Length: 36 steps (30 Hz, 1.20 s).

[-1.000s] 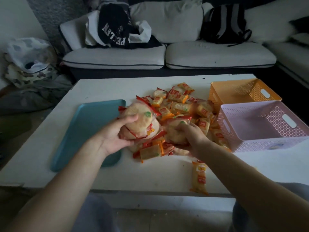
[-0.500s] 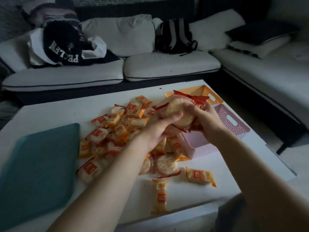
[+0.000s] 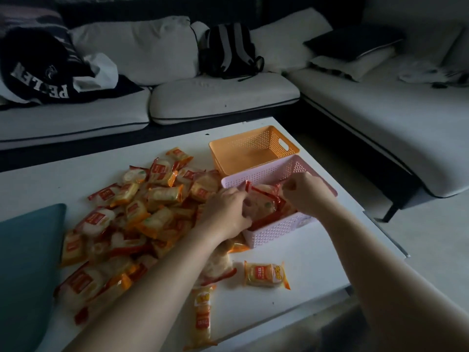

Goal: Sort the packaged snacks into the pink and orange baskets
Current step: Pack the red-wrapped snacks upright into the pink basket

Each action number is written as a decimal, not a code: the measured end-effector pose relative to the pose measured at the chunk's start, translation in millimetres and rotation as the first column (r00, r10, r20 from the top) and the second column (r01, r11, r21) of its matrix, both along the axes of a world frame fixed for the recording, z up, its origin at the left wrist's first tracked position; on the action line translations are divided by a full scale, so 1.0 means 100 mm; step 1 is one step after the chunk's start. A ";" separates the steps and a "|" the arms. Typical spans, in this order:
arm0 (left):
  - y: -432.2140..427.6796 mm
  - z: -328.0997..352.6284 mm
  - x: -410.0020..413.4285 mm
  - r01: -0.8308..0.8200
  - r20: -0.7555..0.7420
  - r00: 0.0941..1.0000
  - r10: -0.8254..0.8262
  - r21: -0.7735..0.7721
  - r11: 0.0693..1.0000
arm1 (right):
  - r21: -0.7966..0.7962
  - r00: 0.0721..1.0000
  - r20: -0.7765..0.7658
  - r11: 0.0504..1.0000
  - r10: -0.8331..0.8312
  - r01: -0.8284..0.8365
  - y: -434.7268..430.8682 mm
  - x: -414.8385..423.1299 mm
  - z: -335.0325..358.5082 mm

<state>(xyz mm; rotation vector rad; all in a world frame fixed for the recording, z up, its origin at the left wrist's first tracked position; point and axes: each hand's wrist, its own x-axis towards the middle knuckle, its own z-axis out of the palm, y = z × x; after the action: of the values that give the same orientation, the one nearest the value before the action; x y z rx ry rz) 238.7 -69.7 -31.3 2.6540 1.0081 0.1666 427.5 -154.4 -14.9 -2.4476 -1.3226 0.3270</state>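
Note:
A pile of red and orange packaged snacks (image 3: 142,214) covers the middle of the white table (image 3: 317,262). The pink basket (image 3: 276,233) stands at the right, the orange basket (image 3: 253,148) just behind it with nothing inside. My left hand (image 3: 225,212) and my right hand (image 3: 308,193) both reach into the pink basket, holding a bundle of red-wrapped round snacks (image 3: 264,201) low inside it. Two orange packets lie apart near the front edge, one (image 3: 266,275) flat and one (image 3: 201,317) lengthwise.
A teal tray (image 3: 25,270) lies at the table's left. A white sofa (image 3: 220,100) with dark clothes and a backpack (image 3: 228,50) runs behind and along the right. The table's right edge is close beside the pink basket.
Both hands lifted the red-wrapped snacks off the pile, carried them right, and lowered them into the pink basket. The view swung right with them.

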 end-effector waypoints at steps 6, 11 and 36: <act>0.10 0.01 -0.40 0.052 -0.006 0.999 -0.053 -0.114 0.992 | 0.080 0.961 0.041 0.958 0.273 -0.275 0.19 -0.44 -0.11; 0.12 0.01 -0.51 0.047 0.068 0.997 -0.035 -0.194 0.980 | -0.233 0.964 0.058 0.943 0.258 -0.238 0.23 -0.68 -0.18; 0.28 -0.03 -0.30 -0.198 -0.015 0.980 0.201 0.112 0.974 | -0.116 0.974 -0.122 0.971 0.193 -0.207 0.43 -0.53 -0.22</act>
<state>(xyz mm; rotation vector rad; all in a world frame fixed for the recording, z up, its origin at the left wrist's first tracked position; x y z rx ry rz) 208.4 -42.1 -34.6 2.6539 1.3101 0.2366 374.2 -111.2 -37.1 -2.3619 -1.5471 0.6066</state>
